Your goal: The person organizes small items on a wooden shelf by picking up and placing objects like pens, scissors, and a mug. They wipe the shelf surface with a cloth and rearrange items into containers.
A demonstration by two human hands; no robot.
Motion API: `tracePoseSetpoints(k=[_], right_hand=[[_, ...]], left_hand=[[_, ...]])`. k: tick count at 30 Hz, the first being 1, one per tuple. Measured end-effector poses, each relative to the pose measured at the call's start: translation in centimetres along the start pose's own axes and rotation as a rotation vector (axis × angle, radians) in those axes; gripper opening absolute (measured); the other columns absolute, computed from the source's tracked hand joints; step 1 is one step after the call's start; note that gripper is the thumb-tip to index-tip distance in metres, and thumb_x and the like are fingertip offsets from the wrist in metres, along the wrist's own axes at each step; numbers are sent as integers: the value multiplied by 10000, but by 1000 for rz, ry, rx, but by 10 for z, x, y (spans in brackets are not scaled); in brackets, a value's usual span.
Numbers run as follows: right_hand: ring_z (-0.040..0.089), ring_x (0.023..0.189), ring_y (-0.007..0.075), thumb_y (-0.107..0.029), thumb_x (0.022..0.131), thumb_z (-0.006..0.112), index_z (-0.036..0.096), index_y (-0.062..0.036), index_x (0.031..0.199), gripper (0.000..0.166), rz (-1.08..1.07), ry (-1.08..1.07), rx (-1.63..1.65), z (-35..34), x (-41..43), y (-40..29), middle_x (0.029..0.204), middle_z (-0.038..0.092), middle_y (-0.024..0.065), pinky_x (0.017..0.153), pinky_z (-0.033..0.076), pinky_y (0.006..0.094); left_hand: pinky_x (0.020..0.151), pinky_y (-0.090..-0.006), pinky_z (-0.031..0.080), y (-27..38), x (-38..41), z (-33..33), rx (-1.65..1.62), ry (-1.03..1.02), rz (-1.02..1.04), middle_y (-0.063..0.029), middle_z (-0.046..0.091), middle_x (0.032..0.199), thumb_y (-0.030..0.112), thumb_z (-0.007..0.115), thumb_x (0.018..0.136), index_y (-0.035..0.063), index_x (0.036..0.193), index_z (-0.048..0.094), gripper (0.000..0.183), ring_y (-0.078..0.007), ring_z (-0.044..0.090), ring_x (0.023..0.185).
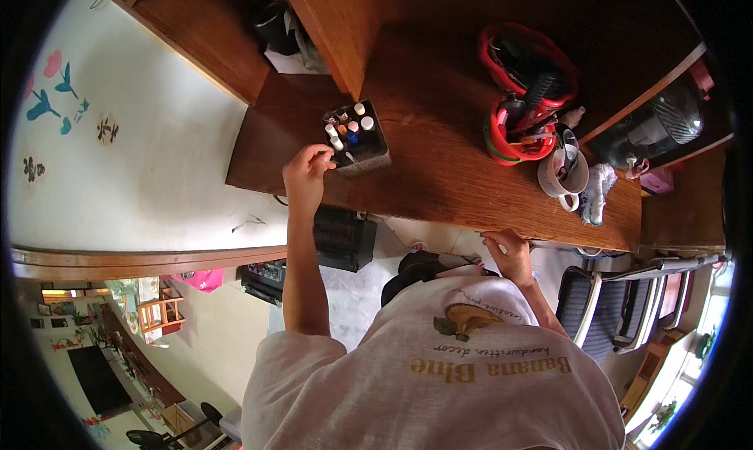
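My left hand [308, 168] is at the near left corner of an open dark box [372, 158] on the wooden desk. Its fingertips are drawn together there; whether they grip the rim or something small, I cannot tell. Inside the box stand several small bottles, among them a white-capped bottle [367, 123] and a blue one [352, 137]. Close to the desk's front edge, my right hand [510, 254] has its thumb and index finger pinched on a small dark thing [483, 234], too small to name.
On the wooden desk [423, 173], to the right, are a red basket [497, 67], a red container [517, 151] with a black comb [541, 91], a white mug [553, 179] and a white cloth [597, 194]. A black speaker-like box [344, 238] stands below. Folded chairs [606, 309] are at right.
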State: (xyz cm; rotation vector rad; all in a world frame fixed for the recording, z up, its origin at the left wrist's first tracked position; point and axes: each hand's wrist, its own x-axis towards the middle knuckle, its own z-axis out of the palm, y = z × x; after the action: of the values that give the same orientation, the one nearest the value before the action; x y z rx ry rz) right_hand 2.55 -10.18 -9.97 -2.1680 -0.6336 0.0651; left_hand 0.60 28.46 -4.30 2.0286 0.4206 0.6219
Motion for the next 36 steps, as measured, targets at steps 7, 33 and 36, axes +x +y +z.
tracePoseSetpoints(k=[7, 33, 36], right_hand=[[616, 773, 295, -66, 753, 633, 658, -56, 901, 151, -3, -31, -12, 5, 4, -1, 847, 642, 123, 674, 502, 354], [591, 781, 268, -89, 761, 627, 620, -58, 968, 210, 207, 696, -106, -107, 30, 39, 828, 624, 90, 690, 482, 360], [595, 827, 318, -163, 738, 665, 535, -119, 1117, 403, 369, 603, -162, -123, 25, 74, 966, 575, 118, 698, 484, 404]], left_hand=[[597, -236, 469, -9, -1, -2, 32, -63, 0, -84, 626, 698, 70, 566, 832, 0, 871, 636, 106, -136, 635, 636], [606, -324, 476, 15, -11, 30, 312, 258, 310, -129, 632, 782, 90, 622, 812, 11, 899, 643, 119, -236, 600, 681], [566, -265, 457, 52, 3, 62, 85, 185, 299, -95, 618, 739, 89, 622, 825, -6, 891, 646, 118, -144, 562, 627]])
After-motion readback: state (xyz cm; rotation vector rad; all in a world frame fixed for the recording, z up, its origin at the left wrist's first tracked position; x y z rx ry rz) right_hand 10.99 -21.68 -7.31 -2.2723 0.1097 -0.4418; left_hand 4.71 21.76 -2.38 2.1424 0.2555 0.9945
